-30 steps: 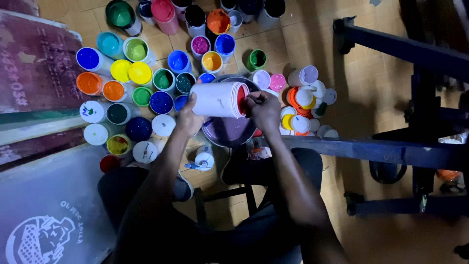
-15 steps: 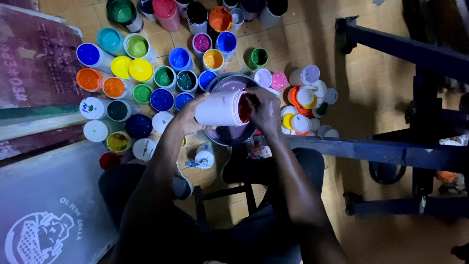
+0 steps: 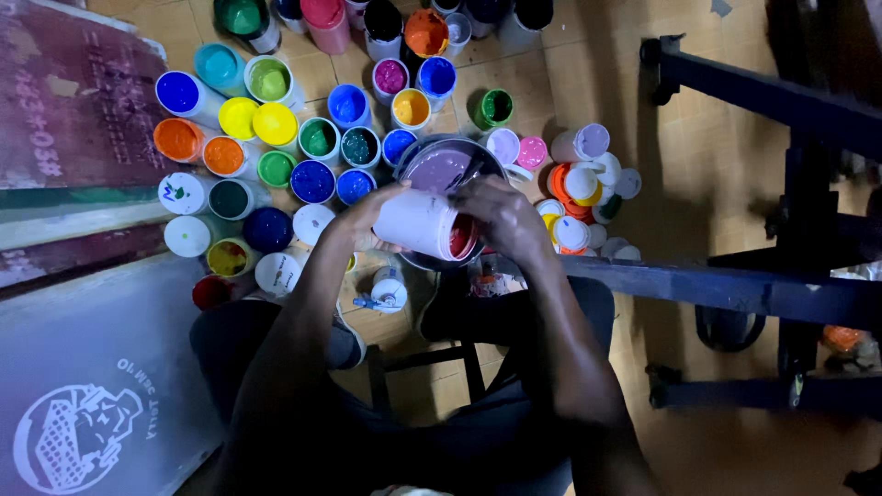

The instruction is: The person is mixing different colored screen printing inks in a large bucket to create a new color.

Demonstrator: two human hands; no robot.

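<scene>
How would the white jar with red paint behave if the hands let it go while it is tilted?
The white jar lies nearly on its side between the left hand and right hand, over the purple bucket. Being round, it would probably roll. Its open mouth shows red paint, so it may spill. Paint-smeared walls could be slippery.

Our forearms reach forward and converge; left hand [image 3: 372, 216] and right hand [image 3: 505, 216] curl closed, fingers bent.

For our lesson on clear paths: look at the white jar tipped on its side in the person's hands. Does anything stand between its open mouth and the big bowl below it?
Nothing visible does. The white jar, red inside, is held by the left hand and right hand directly over the bowl of purple paint. The right hand's fingers are at the jar's mouth.
</scene>
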